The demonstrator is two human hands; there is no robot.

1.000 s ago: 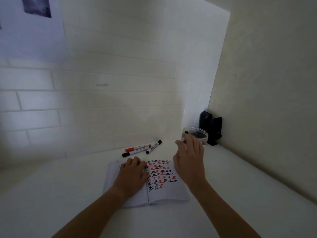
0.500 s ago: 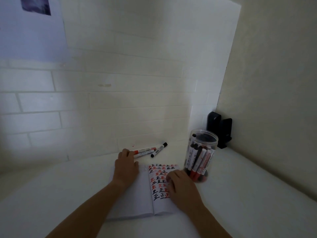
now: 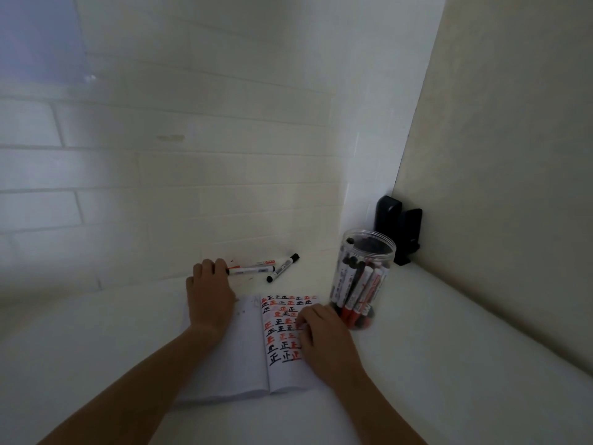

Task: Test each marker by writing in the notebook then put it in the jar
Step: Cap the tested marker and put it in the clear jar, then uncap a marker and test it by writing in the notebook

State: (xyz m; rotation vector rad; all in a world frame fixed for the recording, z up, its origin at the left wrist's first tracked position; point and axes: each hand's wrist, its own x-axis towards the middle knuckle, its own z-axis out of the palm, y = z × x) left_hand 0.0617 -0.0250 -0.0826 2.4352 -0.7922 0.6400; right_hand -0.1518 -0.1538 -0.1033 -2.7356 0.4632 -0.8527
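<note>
An open notebook [image 3: 244, 354] lies on the white table, its right page filled with black and red characters. My right hand [image 3: 325, 340] rests on that page with loosely curled fingers and holds nothing. Beyond the notebook lie three markers: a black-capped one [image 3: 252, 270], a red one [image 3: 268, 262] and a black one [image 3: 283, 268]. My left hand [image 3: 210, 292] reaches over the notebook's top edge, and its fingertips curl round the left end of the black-capped marker. A clear plastic jar [image 3: 369, 252] without a lid stands right of the notebook, holding several markers.
A black two-part object [image 3: 398, 226] stands in the corner behind the jar. A white brick wall runs close behind the markers, and a beige wall [image 3: 500, 187] bounds the table on the right.
My right hand came back from the jar's rim and settled on the right page. My left hand left the notebook and moved forward to the loose markers.
</note>
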